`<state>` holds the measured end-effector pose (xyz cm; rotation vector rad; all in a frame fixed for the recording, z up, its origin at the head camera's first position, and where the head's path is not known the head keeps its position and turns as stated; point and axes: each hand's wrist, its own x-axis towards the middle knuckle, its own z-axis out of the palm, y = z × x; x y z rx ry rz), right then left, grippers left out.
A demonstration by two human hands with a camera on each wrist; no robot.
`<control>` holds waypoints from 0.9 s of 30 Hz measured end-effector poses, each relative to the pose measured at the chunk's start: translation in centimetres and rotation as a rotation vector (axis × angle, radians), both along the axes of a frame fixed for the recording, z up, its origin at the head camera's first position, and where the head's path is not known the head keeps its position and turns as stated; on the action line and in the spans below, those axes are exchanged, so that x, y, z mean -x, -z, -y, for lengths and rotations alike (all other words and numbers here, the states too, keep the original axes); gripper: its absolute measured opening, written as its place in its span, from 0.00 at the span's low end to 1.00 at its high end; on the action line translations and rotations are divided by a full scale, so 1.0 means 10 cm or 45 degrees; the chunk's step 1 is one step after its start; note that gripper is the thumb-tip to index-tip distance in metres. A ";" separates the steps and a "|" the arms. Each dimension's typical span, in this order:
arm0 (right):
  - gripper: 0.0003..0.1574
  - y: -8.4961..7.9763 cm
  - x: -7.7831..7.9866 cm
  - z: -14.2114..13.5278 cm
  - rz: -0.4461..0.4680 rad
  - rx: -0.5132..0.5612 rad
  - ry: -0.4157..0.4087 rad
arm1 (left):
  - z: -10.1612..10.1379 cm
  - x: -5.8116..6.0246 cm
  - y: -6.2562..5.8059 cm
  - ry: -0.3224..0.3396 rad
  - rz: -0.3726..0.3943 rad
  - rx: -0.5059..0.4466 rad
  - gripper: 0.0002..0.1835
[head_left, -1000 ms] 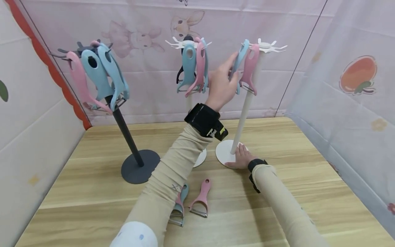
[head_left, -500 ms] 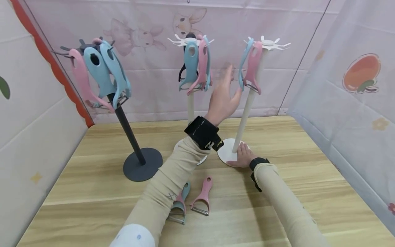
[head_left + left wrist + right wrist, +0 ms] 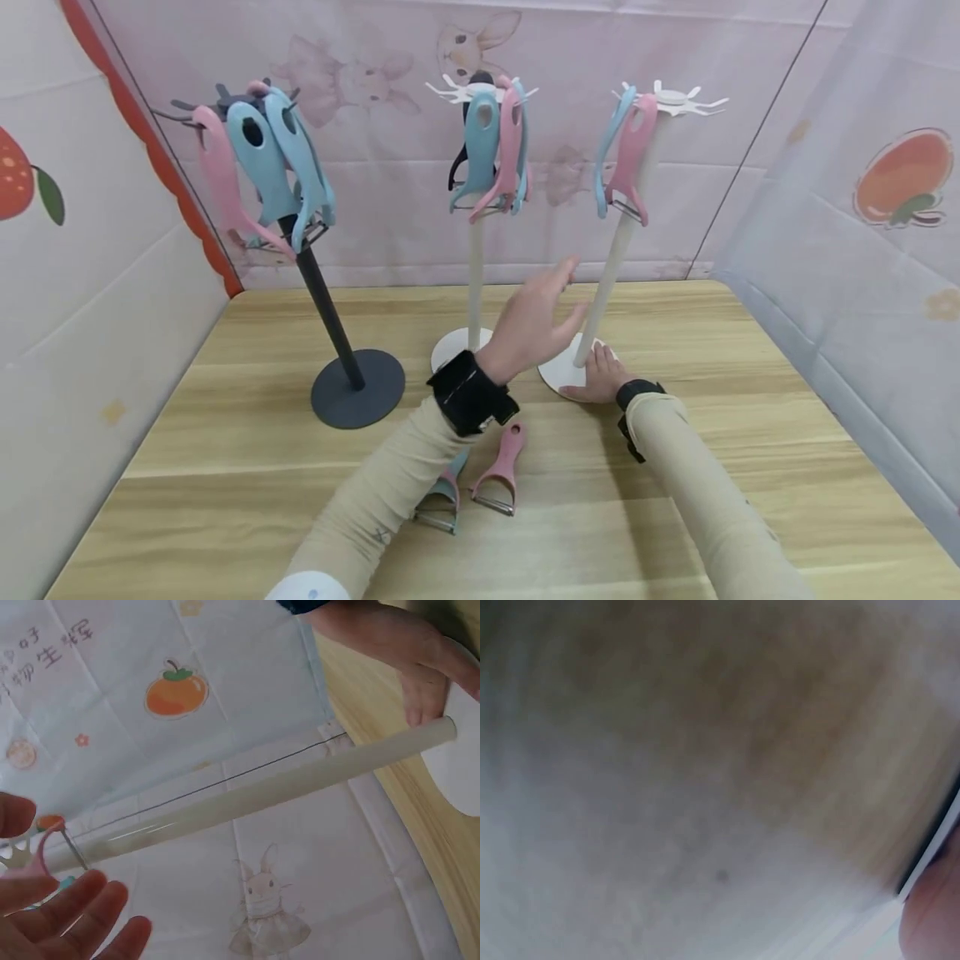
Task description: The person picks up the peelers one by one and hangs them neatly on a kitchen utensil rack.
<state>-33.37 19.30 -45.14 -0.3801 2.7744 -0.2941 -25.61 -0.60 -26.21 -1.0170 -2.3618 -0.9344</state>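
My left hand (image 3: 531, 323) is raised over the table with its fingers spread and nothing in them. It is beside the pole of the right white stand (image 3: 613, 258). My right hand (image 3: 602, 377) rests on that stand's round base (image 3: 558, 375), next to the pole. A blue peeler (image 3: 609, 154) and a pink peeler (image 3: 632, 158) hang from this stand's hooks. Under my left forearm lies a partly hidden pair of overlapping peelers (image 3: 442, 504), one blue and one pink. Another pink peeler (image 3: 504, 467) lies to their right.
At left stands a dark grey rack (image 3: 322, 304) hung with pink and blue peelers. A second white stand (image 3: 476, 275) in the middle carries blue, pink and black ones. Printed cloth walls (image 3: 390, 217) enclose the wooden table (image 3: 225, 483) behind and at both sides.
My left hand has let go of the blue peeler, which now hangs on the right stand, and has come down and back towards the table. The right hand stays on the base.
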 end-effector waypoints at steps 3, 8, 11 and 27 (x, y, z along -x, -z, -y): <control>0.65 0.03 0.01 0.00 -0.019 0.005 -0.008 | 0.14 -0.11 0.09 0.009 -0.095 0.149 0.25; 0.65 0.04 0.00 0.00 -0.051 -0.004 -0.001 | 0.36 -0.27 0.24 -0.018 -0.205 0.326 0.22; 0.64 0.02 -0.01 0.01 -0.057 -0.006 0.002 | 0.51 -0.34 0.34 -0.041 -0.222 0.371 0.20; 0.64 0.01 -0.01 0.00 -0.053 0.000 -0.001 | 1.18 -0.68 0.88 -0.218 0.210 0.964 0.15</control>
